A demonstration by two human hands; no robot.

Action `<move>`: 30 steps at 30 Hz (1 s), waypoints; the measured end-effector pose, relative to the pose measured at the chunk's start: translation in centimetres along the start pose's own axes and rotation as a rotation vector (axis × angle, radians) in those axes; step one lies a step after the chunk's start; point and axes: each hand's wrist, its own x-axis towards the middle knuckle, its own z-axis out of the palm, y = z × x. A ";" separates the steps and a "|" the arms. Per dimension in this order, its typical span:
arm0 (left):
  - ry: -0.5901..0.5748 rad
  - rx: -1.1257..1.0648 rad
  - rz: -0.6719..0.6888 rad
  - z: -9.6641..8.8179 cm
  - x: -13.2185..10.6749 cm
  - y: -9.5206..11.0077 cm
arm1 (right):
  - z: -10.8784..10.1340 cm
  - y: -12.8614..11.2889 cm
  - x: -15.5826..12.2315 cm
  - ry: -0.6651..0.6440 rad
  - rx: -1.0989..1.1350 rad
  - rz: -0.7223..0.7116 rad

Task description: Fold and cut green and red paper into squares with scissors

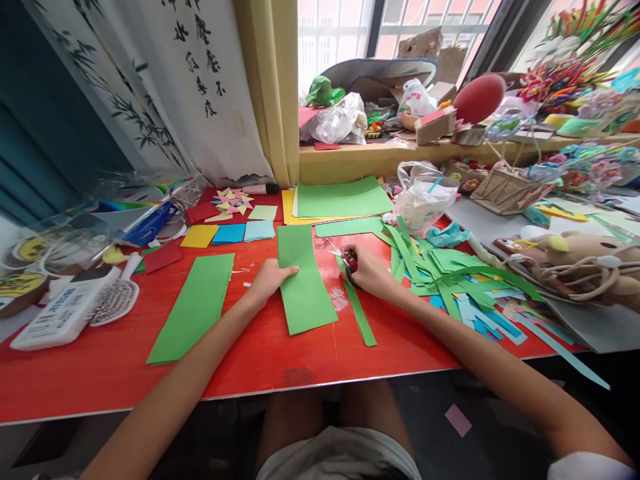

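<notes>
The left hand (267,283) pinches the left edge of the green sheet (307,287), which lies in the middle of the red surface (260,363). The right hand (374,273) has its fingers around the handles of the scissors (351,259), just right of the sheet, above a green strip (361,319). If the left thumb presses too lightly, the sheet could turn and a cut become crooked.

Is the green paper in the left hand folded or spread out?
Spread out: the green paper shows a long, broad face with no crease visible.
</notes>
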 end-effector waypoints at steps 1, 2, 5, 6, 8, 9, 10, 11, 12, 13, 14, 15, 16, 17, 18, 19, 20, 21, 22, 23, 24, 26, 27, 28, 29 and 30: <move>0.002 0.011 -0.003 0.1 -0.1 0.0 | 0.1 -0.1 -0.1 -0.001 -0.032 -0.015; 0.003 0.020 -0.005 0.1 -0.1 0.1 | 0.2 -0.2 -0.1 -0.002 -0.051 -0.027; -0.014 0.034 0.002 0.1 -0.3 0.2 | 0.1 0.0 0.2 -0.006 -0.096 -0.038; -0.026 0.037 0.008 0.1 -0.3 0.2 | 0.1 0.1 0.3 -0.008 -0.118 -0.040; -0.042 0.049 0.010 0.0 -0.3 0.3 | 0.1 0.4 0.6 -0.011 -0.168 -0.040; -0.042 0.057 0.005 0.0 -0.3 0.3 | 0.2 0.5 0.7 -0.013 -0.192 -0.037; -0.040 0.063 -0.001 0.0 -0.3 0.3 | 0.3 0.6 0.8 -0.015 -0.213 -0.032; -0.035 0.065 -0.005 -0.1 -0.2 0.3 | 0.4 0.6 0.9 -0.016 -0.230 -0.025; -0.029 0.063 -0.005 -0.1 -0.1 0.2 | 0.5 0.7 1.0 -0.017 -0.240 -0.017; -0.028 0.059 -0.003 -0.1 0.0 0.1 | 0.3 0.7 1.0 -0.019 -0.245 -0.009; -0.028 0.055 0.000 -0.1 0.1 0.1 | 0.0 0.6 1.1 -0.018 -0.244 -0.002; -0.029 0.054 0.001 -0.1 0.2 0.0 | -0.7 0.6 1.1 -0.015 -0.238 0.004; -0.031 0.055 0.002 -0.1 0.3 -0.1 | -1.7 0.5 1.2 -0.007 -0.239 0.012; -0.036 0.054 0.003 -0.1 0.3 -0.1 | -3.0 0.5 1.2 0.011 -0.246 0.023; -0.043 0.053 0.003 -0.1 0.4 -0.2 | -4.6 0.6 1.3 0.041 -0.268 0.042; -0.054 0.050 0.002 -0.1 0.4 -0.2 | -6.5 0.8 1.4 0.084 -0.354 0.075; -0.068 0.044 0.001 -0.1 0.4 -0.1 | -8.6 1.2 1.4 0.102 -0.477 0.117; -0.085 0.037 0.000 -0.1 0.4 -0.1 | -10.7 1.8 1.5 0.098 -0.611 0.182; -0.101 0.029 -0.003 -0.1 0.3 -0.1 | -12.8 2.4 1.6 0.063 -0.740 0.237; -0.115 0.020 -0.006 -0.2 0.3 0.0 | -14.6 3.2 1.7 0.030 -0.850 0.297; -0.125 0.009 -0.009 -0.2 0.3 0.0 | -16.2 3.9 1.8 -0.029 -0.921 0.350; -0.139 -0.013 -0.013 -0.2 0.3 0.0 | -18.3 4.8 1.8 -0.117 -1.011 0.458; -0.142 -0.024 -0.014 -0.1 0.3 -0.1 | -18.8 4.9 1.7 -0.090 -1.043 0.468; -0.143 -0.034 -0.012 -0.1 0.3 -0.1 | -18.9 4.7 1.6 -0.038 -1.055 0.472; -0.141 -0.043 -0.006 -0.1 0.3 -0.2 | -18.6 4.2 1.5 0.038 -1.050 0.467; -0.133 -0.061 0.010 0.0 0.3 -0.3 | -18.0 3.5 1.5 0.120 -1.024 0.467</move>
